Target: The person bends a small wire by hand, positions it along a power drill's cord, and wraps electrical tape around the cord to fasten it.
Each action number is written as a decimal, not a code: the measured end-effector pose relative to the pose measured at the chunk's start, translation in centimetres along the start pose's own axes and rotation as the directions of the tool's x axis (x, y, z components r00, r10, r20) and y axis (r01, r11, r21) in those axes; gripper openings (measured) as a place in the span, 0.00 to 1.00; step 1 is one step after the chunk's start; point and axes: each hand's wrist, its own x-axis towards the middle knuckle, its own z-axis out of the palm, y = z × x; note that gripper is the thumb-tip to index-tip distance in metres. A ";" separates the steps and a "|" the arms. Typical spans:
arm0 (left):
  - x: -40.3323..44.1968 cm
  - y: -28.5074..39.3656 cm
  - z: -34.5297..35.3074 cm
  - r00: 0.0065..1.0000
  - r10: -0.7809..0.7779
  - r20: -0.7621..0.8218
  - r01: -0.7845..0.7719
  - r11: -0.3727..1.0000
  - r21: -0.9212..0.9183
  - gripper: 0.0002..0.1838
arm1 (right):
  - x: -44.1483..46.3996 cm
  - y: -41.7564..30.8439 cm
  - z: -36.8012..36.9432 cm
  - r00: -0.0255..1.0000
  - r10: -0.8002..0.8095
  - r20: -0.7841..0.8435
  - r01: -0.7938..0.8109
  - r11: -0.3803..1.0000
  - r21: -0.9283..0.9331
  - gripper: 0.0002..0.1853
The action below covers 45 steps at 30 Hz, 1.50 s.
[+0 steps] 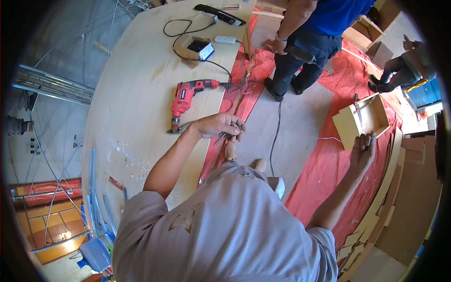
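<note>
My left hand point(220, 127) is closed round a small dark metal tool point(221, 138), whose exact kind is mostly hidden by the fingers. From this hand a thin white string point(329, 138) runs across to the right. My right hand point(363, 146), fingers pinched together, is at the string's far end, though its last stretch is hard to see. Just beyond the right hand stands an open wooden box point(348, 123) with something long lying across its rim. A red power drill point(184, 97) lies on the pale wooden board beyond my left forearm.
A large pale board point(155, 66) holds a small open box point(205, 50), a white power strip point(225, 40) and a black cable. A co-worker in blue point(324, 19) stands ahead; another person point(404, 66) is farther right. Red sheeting point(310, 188) covers the floor; wood strips point(376, 207) line the right.
</note>
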 end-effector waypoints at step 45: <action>2.3 8.6 3.6 0.175 0.842 -0.511 -0.271 0.540 0.797 0.12 | -11.0 6.6 17.7 0.890 0.021 0.455 -0.178 0.935 0.306 0.30</action>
